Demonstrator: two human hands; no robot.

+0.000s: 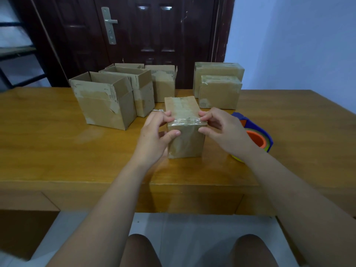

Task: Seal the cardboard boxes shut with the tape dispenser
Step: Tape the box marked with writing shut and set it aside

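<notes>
Bare knees point(140, 251) show below the near edge of the wooden worktop point(57, 151); left hand point(154, 132) and right hand point(225, 130) are clamped on the small closed brown cardboard box point(185, 143) mid-worktop, pressing the clear tape strip point(187, 121); the blue-and-orange tape dispenser point(258, 135) lies just beside the box, toward the right edge; uneven pressing could wrinkle the tape, I think.

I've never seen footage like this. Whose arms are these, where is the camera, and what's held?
No machine here: a person wears a camera on the head, looking down at their own arms. The left hand and right hand grip a small box on the wooden table, fingers pressing clear tape along its top front edge. The blue tape dispenser lies beside the right hand, unheld. Open boxes stand back left, taped boxes back right.
</notes>
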